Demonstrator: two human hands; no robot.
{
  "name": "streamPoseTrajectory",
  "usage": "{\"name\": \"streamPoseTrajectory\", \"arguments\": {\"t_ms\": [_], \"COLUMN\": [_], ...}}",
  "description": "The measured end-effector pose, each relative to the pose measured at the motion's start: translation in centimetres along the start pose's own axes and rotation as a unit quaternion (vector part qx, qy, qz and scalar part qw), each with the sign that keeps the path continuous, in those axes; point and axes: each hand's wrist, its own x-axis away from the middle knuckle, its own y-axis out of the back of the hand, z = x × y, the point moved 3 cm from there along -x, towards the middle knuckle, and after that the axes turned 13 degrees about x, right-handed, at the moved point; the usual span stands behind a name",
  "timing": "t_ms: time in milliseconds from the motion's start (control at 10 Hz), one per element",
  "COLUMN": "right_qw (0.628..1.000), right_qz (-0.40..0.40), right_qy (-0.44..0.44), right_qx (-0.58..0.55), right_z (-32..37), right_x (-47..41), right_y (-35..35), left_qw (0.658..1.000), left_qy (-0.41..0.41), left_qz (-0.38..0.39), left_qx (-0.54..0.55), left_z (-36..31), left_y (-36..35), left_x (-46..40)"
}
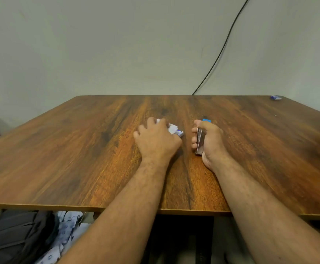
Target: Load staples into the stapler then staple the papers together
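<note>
My right hand (209, 141) is closed around a small stapler (199, 141) with a metal underside and a blue tip showing past my thumb; it is held on edge just above the table. My left hand (156, 139) lies palm down over a small white and blue bundle, papers or a staple box (175, 130), which sticks out to the right of my fingers. Most of that bundle is hidden under the hand. About a hand's width of wood separates the two hands.
The wooden table (79, 149) spans the view, its front edge close to me. A small blue box (276, 97) lies at the far right corner. A black cable (222, 50) runs down the wall. A dark bag (16, 237) and loose papers (67, 229) lie under the table.
</note>
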Motion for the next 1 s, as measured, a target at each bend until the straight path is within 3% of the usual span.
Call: {"name": "streamPoseTrajectory", "arguments": {"t_ms": [100, 200, 300, 400, 500, 700, 900, 1000], "right_qw": [0.999, 0.967, 0.918, 0.877, 0.841, 0.827, 0.715, 0.669], "right_qz": [-0.019, -0.092, -0.145, -0.152, -0.125, -0.12, -0.041, -0.051], "right_qy": [0.012, 0.122, 0.175, 0.156, 0.137, 0.168, 0.296, 0.335], "right_qx": [0.024, 0.202, 0.325, 0.428, 0.508, 0.523, 0.632, 0.661], "right_z": [0.2, 0.0, 0.2, 0.1, 0.1, 0.8, 3.2, 5.4], "right_x": [0.0, -0.5, 0.1, 0.7, 0.9, 1.3, -1.0, -3.7], "right_y": [-0.1, 0.3, 0.4, 0.2, -0.3, -0.6, -0.5, -1.3], "left_qw": [0.994, 0.997, 0.997, 0.992, 0.988, 0.989, 0.996, 0.994], "left_qy": [0.095, 0.048, -0.067, -0.12, -0.142, -0.122, -0.058, -0.019], "left_qz": [0.026, 0.013, -0.002, 0.02, 0.051, 0.082, 0.069, 0.094], "left_qx": [-0.041, -0.053, -0.035, -0.034, -0.041, -0.033, 0.024, 0.045], "left_z": [1.3, 1.4, 0.3, -0.3, -0.7, -0.6, -0.2, -0.3], "left_y": [0.0, -0.4, -0.5, -0.5, -0.6, -1.0, -0.6, -0.4], "left_x": [-0.1, -0.3, -0.1, 0.0, 0.1, 0.2, -1.8, -6.1]}}
